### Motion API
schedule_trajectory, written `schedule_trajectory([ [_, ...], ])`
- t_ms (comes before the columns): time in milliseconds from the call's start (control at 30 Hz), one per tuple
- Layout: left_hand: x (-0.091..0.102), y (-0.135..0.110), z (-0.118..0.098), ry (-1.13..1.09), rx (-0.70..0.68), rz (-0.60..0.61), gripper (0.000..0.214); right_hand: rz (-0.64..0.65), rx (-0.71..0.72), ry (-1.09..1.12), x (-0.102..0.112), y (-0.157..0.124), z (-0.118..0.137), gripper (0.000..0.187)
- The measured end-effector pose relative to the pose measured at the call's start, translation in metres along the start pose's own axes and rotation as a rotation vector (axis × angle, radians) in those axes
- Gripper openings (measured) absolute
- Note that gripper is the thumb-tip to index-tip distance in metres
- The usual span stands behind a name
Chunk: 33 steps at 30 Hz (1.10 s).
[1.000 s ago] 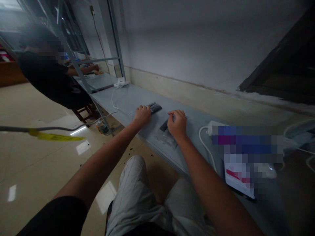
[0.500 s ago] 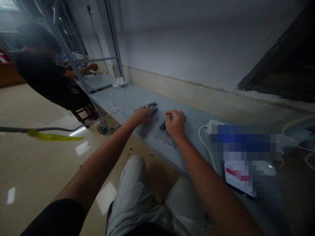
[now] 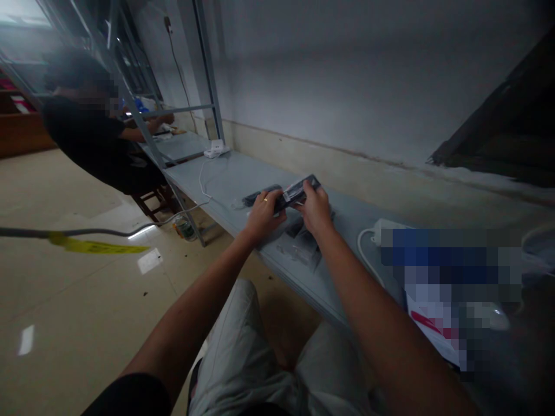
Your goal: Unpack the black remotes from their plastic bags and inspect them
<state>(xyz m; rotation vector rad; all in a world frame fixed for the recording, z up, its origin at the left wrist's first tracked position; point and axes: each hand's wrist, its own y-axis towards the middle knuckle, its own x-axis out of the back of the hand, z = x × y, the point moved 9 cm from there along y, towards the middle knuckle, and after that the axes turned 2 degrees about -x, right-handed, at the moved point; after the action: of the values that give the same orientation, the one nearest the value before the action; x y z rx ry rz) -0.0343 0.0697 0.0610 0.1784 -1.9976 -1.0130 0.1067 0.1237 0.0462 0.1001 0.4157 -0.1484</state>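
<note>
A dark, narrow oblong packet point(image 3: 296, 192) with a small white label is held slanting above the table, between my two hands. My left hand point(image 3: 265, 216), with a ring on one finger, grips its near left end. Around the far right end closes my right hand point(image 3: 315, 207), thumb on top. Just beyond the left hand lies another dark packet point(image 3: 255, 195) in clear wrapping. Under the right wrist, clear plastic bags point(image 3: 299, 247) with dark contents rest on the tabletop, partly hidden by the arm.
A narrow grey table point(image 3: 243, 167) runs along the wall. White power strips point(image 3: 215, 149) with cords stand at its far end and at right, near a blurred-out area. A metal frame point(image 3: 141, 124) divides me from a seated person point(image 3: 87, 138). A bottle point(image 3: 184, 227) stands on the floor.
My left hand has moved right, off the packets at left, and now holds a dark oblong packet. My right hand has lifted from the plastic bags and grips its other end.
</note>
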Motion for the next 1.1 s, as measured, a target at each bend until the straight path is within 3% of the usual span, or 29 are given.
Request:
schedule_trajectory([
  [200,-0.007,-0.001,0.017,0.14,0.174,0.082,0.068,-0.058,0.046,0.002,-0.006,0.015,0.017,0.021],
  [300,-0.012,-0.006,0.029,0.208,0.304,0.168,0.052,-0.025,0.089,-0.044,-0.008,0.018,0.029,0.026],
  [433,-0.014,-0.009,0.036,0.22,0.367,0.235,0.037,0.024,0.151,-0.095,-0.013,0.015,0.042,0.041],
  [600,-0.008,-0.01,0.04,0.172,0.414,0.193,0.034,0.173,0.195,-0.136,-0.033,0.009,0.054,0.054],
  [800,-0.005,-0.014,0.049,0.068,0.493,0.136,0.031,0.222,0.214,-0.108,-0.038,0.004,0.081,0.06],
  [967,0.002,-0.013,0.051,-0.085,0.488,-0.006,0.029,0.133,0.227,0.006,-0.024,0.006,0.098,0.054],
  [1100,0.001,-0.012,0.048,-0.123,0.438,-0.003,0.026,0.043,0.215,0.01,-0.019,0.006,0.085,0.038],
])
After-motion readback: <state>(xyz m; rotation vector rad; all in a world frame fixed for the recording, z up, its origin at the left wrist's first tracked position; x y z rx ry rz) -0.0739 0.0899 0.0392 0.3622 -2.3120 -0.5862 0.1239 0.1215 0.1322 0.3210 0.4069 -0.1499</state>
